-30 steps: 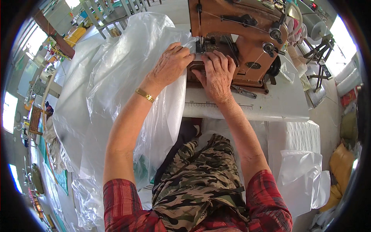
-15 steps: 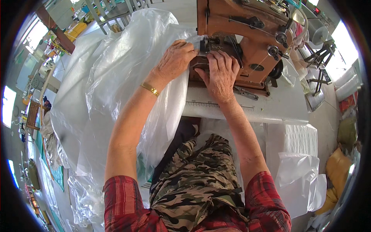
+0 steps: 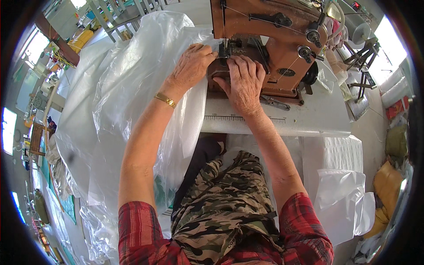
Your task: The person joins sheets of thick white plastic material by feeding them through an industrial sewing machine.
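Left hand: [image 3: 191, 66] grasping the clear plastic sheeting, its fingers curling in on the sheet's edge just left of the needle area.
Right hand: [image 3: 245, 81] lying over the machine's bed, palm down, fingers bending and thumb standing apart; whether the fingertips are pinching anything, cannot tell.
Plastic sheeting: [image 3: 132, 84] one large piece, translucent, creased; spreading left of the machine, passing beneath the left forearm, hanging toward the floor.
Sewing machine: [image 3: 282, 55] brown, worn; standing on the table, its presser foot [image 3: 223, 51] sitting between and just beyond the hands.
Table: [image 3: 318, 121] pale; bearing the machine, with a ruler scale [image 3: 245, 119] running along its near edge.
Hand tool: [image 3: 275, 103] metal, small; lying beside the machine's base, near the right wrist.
Wristband: [image 3: 165, 100] gold-coloured; circling the left wrist.
White sheets: [image 3: 340, 194] lying layered below the table's right part.
Camouflage cloth: [image 3: 225, 207] covering the person's lap.
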Tool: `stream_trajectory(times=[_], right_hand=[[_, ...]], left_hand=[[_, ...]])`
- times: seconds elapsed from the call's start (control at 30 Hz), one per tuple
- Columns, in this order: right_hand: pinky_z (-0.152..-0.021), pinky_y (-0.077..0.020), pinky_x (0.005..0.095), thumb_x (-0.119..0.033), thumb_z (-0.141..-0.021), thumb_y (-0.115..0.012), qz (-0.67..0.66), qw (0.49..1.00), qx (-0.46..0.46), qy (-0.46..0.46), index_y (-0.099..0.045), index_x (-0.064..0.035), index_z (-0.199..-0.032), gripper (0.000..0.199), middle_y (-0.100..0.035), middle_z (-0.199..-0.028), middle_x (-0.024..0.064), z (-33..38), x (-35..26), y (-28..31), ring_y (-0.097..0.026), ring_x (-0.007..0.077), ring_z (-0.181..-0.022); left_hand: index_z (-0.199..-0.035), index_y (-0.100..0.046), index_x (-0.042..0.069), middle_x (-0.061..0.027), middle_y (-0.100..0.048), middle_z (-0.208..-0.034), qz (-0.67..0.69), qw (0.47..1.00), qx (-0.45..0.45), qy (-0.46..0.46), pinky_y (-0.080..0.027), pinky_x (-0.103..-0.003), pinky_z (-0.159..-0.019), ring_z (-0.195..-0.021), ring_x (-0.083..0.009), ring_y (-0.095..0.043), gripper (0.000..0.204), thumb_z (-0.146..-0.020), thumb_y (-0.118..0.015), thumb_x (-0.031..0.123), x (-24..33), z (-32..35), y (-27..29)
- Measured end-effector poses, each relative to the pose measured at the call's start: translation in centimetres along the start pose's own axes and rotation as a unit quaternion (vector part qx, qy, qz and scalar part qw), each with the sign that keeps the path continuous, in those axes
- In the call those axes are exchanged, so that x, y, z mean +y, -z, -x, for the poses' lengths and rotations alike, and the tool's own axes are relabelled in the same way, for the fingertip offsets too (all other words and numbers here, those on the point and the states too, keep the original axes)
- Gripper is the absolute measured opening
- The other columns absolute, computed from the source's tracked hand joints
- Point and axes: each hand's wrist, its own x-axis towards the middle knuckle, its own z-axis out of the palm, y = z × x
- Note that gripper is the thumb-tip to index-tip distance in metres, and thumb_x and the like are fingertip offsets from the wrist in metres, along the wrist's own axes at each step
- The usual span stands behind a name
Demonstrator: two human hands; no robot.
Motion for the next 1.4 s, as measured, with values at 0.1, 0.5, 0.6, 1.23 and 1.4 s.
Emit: stream_trajectory(times=[0.1,0.5,0.6,1.23,1.4], right_hand=[[-0.100,-0.0305,0.0462,-0.038,-0.075,-0.074,-0.006,1.000,-0.004,-0.002,-0.056,-0.0055,-0.118,0.057,-0.054,-0.122,0.0068,0.1,0.0,-0.1,-0.047,0.0258,-0.117],[-0.099,-0.0313,0.0458,-0.037,-0.076,-0.073,-0.010,1.000,0.001,0.003,-0.056,-0.0049,-0.118,0.055,-0.055,-0.122,0.0076,0.2,0.1,0.1,-0.048,0.0265,-0.117],[-0.099,-0.0316,0.0456,-0.038,-0.076,-0.072,-0.016,1.000,0.004,0.007,-0.056,-0.0050,-0.118,0.055,-0.055,-0.122,0.0077,0.1,0.2,0.1,-0.048,0.0266,-0.117],[-0.100,-0.0315,0.0464,-0.036,-0.078,-0.071,-0.036,0.999,0.020,0.011,-0.056,-0.0053,-0.116,0.051,-0.056,-0.122,0.0062,0.2,0.3,0.2,-0.049,0.0260,-0.117],[-0.101,-0.0306,0.0481,-0.038,-0.078,-0.072,-0.016,0.999,0.029,0.018,-0.054,-0.0067,-0.118,0.054,-0.055,-0.123,0.0057,0.3,0.1,-0.2,-0.048,0.0254,-0.118]], left_hand=[[-0.102,-0.066,0.000,-0.0105,-0.058,-0.092,0.001,1.000,-0.007,0.006,-0.045,-0.038,-0.093,-0.096,-0.0289,-0.057,0.026,-0.081,-0.050,0.003,0.0,0.0,0.0],[-0.101,-0.066,0.002,-0.0091,-0.059,-0.093,0.000,1.000,-0.013,0.010,-0.046,-0.038,-0.091,-0.095,-0.0274,-0.058,0.025,-0.081,-0.051,0.003,0.2,-0.1,0.3],[-0.102,-0.066,0.002,-0.0091,-0.059,-0.093,0.010,0.999,-0.030,0.030,-0.046,-0.038,-0.090,-0.096,-0.0269,-0.058,0.026,-0.082,-0.050,0.003,0.6,-0.4,0.7],[-0.141,-0.039,0.007,-0.0178,-0.041,-0.144,-0.160,0.896,-0.109,0.400,-0.025,-0.054,-0.110,-0.132,-0.0360,-0.038,0.074,-0.084,-0.064,0.047,-4.3,12.9,9.2],[-0.135,-0.044,0.007,-0.0167,-0.052,-0.132,-0.126,0.870,-0.127,0.460,-0.033,-0.051,-0.104,-0.121,-0.0360,-0.048,0.068,-0.084,-0.064,0.047,-5.2,15.0,7.5]])
